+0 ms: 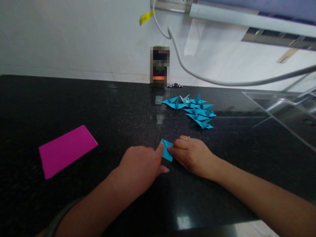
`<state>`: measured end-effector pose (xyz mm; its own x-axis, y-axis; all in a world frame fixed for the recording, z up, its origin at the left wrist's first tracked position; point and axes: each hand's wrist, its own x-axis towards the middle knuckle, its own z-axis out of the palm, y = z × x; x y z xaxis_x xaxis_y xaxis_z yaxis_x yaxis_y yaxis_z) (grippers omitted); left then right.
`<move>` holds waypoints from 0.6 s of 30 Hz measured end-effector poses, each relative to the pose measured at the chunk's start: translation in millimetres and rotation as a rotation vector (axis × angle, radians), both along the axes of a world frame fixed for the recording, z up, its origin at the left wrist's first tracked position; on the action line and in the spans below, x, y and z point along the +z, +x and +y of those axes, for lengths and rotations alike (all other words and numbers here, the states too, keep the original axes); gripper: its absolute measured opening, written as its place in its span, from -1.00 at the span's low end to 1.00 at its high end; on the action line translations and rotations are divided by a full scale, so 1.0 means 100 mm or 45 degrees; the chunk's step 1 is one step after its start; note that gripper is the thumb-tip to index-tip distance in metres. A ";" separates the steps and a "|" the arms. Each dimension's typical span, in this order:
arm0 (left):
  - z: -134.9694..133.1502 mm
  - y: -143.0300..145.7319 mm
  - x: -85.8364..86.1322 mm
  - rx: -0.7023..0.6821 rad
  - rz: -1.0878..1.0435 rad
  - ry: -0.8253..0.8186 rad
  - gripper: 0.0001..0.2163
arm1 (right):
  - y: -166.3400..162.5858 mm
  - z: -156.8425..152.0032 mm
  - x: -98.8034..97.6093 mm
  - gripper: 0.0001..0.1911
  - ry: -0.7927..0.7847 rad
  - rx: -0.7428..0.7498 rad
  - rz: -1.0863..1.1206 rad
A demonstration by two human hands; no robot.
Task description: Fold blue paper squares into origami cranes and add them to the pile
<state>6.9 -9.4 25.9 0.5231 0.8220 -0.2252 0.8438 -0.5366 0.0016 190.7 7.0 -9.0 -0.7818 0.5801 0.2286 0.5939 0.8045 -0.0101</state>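
Observation:
A small folded piece of blue paper (167, 149) lies on the black stone counter (123, 108) between my hands. My left hand (140, 164) is curled, and its forefinger presses down on the paper's left edge. My right hand (191, 154), a ring on one finger, has its fingertips pressed together on the paper's right edge. Both hands rest on the counter. Part of the paper is hidden under my fingers.
Several finished blue paper cranes (195, 110) lie in a cluster behind my hands. A pink sheet stack (65, 149) sits at the left. A blurred upright object (159, 66) leans on the wall; a grey cable (209, 79) crosses it. A sink edge (278, 108) lies right.

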 end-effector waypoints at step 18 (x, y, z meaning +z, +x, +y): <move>0.00 -0.01 -0.04 -0.009 0.010 0.007 -0.48 | -0.01 0.01 0.01 -0.72 -0.025 0.072 -0.004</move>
